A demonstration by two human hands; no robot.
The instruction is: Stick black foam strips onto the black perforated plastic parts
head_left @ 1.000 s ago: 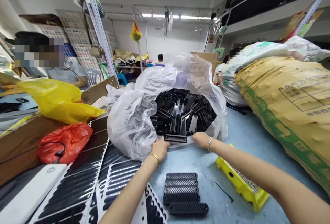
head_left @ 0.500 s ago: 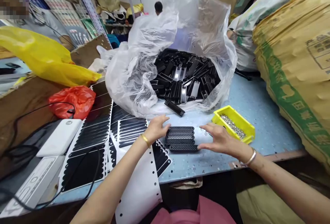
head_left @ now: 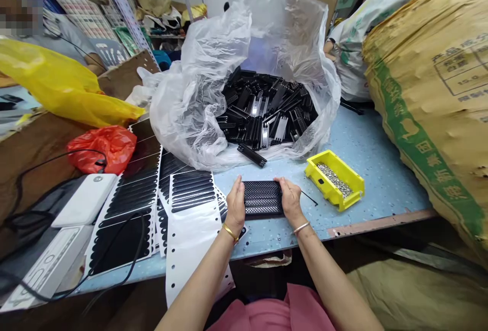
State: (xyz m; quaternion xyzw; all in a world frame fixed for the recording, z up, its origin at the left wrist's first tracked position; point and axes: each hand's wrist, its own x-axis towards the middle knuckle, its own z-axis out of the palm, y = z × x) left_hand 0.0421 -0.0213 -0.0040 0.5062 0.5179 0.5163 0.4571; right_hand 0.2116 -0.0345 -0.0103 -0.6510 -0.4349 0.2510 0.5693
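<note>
Near the tabletop's [head_left: 267, 239] front edge, I saw the left hand [head_left: 236, 204] and right hand [head_left: 291, 201] clasping one row of black mesh strips [head_left: 263, 198], individually uncountable, by its ends; one yellow bin [head_left: 331, 200], then one plastic bag [head_left: 186, 117], sat beyond.

Fingers [head_left: 238, 188] forward, wrists [head_left: 304, 233] apart

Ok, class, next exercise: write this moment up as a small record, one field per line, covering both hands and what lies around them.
Left hand: holds the left end of the strips
Right hand: holds their right end
Strips: black, side by side, mesh faces up
Right of hands: thin black rod, then yellow bin with small metal parts
Beyond hands: open clear bag holding black parts; one loose piece at its mouth
Left of hands: sheets, red bag
Far right: tan sack
</note>
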